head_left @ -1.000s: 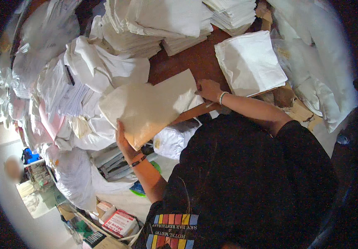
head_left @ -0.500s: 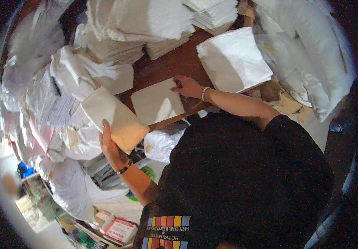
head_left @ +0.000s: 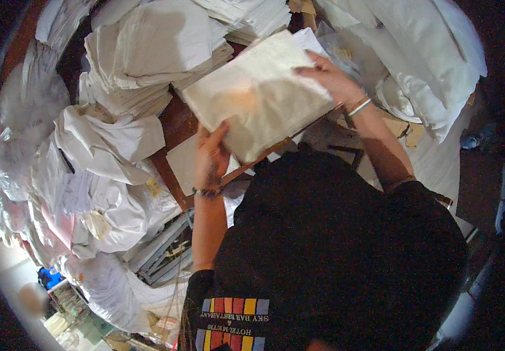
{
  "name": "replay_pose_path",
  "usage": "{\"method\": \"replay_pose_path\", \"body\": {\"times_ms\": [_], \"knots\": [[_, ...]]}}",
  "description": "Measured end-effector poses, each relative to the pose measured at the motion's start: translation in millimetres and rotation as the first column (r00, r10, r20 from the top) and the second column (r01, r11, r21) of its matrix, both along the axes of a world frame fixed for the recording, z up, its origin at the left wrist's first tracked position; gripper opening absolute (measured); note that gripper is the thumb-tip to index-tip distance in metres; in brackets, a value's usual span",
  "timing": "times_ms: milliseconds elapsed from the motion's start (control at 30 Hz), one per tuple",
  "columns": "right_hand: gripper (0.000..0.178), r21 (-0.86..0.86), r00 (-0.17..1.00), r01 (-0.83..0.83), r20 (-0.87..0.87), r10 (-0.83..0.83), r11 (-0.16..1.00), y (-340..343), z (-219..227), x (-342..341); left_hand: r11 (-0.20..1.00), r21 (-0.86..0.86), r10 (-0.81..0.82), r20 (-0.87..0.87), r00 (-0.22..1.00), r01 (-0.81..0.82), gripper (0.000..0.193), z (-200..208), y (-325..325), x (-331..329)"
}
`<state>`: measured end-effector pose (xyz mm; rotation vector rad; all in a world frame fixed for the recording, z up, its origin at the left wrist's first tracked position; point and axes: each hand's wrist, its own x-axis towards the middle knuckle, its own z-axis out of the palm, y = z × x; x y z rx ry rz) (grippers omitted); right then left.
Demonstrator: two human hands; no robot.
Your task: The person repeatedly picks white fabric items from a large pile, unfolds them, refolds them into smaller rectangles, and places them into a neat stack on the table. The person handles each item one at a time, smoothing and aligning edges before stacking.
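Both hands are on a folded cream-white cloth [head_left: 264, 111], raised at a tilt above the brown tabletop [head_left: 176, 120]. My left hand [head_left: 211, 155] grips its near left corner, thumb on top and fingers underneath. At the right end, my right hand [head_left: 334, 82] is closed over the edge; its fingertips are slightly blurred. Beside my left wrist a smaller folded white cloth [head_left: 181, 167] lies on the table, partly hidden by that hand. The white pile farther right is mostly covered by the held cloth.
Tall stacks of folded white cloths [head_left: 159, 47] stand at the back. Crumpled white fabric [head_left: 103, 137] is heaped along the left, with plastic-wrapped bundles [head_left: 30, 111] beyond. Large white sacks [head_left: 422, 58] fill the far right, near torn cardboard [head_left: 402, 126]. Grey metal parts [head_left: 165, 248] lie below left.
My left hand has brought the folded cloth up and to the right. My right hand has left the cloth on the table and now holds the raised one. The view has shifted somewhat.
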<state>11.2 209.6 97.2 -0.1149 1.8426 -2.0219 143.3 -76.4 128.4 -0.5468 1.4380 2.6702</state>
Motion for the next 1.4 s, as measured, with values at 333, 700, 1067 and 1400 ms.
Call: {"method": "replay_pose_path", "body": {"times_ms": [333,700,1067,1400], "knots": [[0.045,0.265,0.997,0.072,-0.019,-0.070,0.962,95.3,-32.5,-61.9,0.973,0.069,-0.205,-0.156,0.966,0.218,0.048,-72.4,74.6,-84.7],[0.046,0.530,0.979,0.184,-0.172,-0.107,0.828,98.7,-133.7,-61.8,0.958,-0.191,-0.219,0.001,0.976,0.215,0.055,-149.5,82.2,-81.5],[0.036,0.333,0.995,0.076,-0.080,-0.052,0.940,98.1,-20.3,-52.6,0.983,-0.045,-0.180,-0.089,0.980,0.177,0.058,-76.2,91.6,-53.3],[0.034,0.460,0.973,0.024,-0.214,0.085,0.888,101.3,-56.8,-73.4,0.958,-0.177,-0.222,0.033,0.975,0.224,0.061,-101.2,86.9,-62.0]]}}
